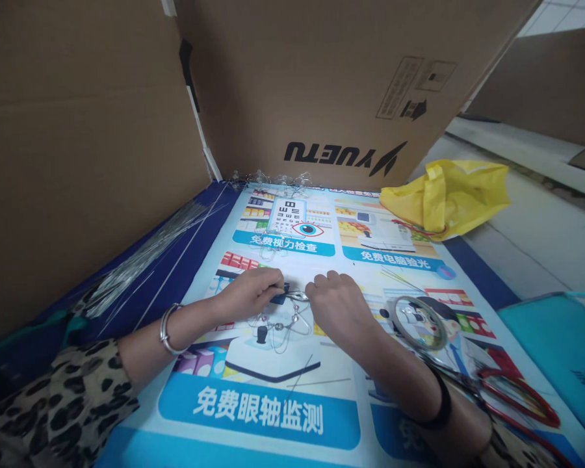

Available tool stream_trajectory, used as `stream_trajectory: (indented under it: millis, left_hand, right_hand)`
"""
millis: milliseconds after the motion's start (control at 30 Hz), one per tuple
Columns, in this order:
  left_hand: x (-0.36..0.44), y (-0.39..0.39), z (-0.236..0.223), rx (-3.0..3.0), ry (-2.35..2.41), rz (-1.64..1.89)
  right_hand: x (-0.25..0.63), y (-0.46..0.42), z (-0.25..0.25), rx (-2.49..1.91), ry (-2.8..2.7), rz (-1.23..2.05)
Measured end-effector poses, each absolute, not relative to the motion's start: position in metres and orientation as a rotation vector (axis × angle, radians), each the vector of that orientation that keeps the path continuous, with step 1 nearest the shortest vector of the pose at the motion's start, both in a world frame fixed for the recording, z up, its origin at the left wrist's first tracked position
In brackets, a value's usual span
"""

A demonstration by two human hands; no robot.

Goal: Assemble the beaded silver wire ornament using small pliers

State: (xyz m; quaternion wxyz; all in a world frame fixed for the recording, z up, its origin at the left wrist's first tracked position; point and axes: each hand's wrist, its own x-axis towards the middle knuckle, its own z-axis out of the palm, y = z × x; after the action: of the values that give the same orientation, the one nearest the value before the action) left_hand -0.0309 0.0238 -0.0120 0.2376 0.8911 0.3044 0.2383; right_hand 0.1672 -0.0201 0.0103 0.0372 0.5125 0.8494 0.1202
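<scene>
My left hand (pixel 253 290) and my right hand (pixel 335 300) meet over a printed poster (pixel 273 409) on the table. Both are closed in a pinch on a thin wire piece with small clear beads (pixel 279 322) that dangles below the fingers. A small dark tool or part (pixel 281 294) sits between the fingertips; which hand holds it is unclear. My left wrist wears a silver bangle, my right a dark band.
A bundle of thin silver wires (pixel 141 257) lies at the left. Clear bead pieces (pixel 273 179) rest by the cardboard wall (pixel 322 84). A yellow plastic bag (pixel 443 195) lies at the right. A tape roll (pixel 419 322) and red-handled scissors (pixel 511 400) sit nearby.
</scene>
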Motion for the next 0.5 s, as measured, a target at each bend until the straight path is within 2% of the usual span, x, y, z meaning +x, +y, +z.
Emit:
stream_trajectory:
  millis: [500]
  left_hand:
    - [-0.029,0.021,-0.008,2.364,1.017,0.656]
  right_hand:
    - [0.185,-0.026,0.02,1.601,2.622,0.42]
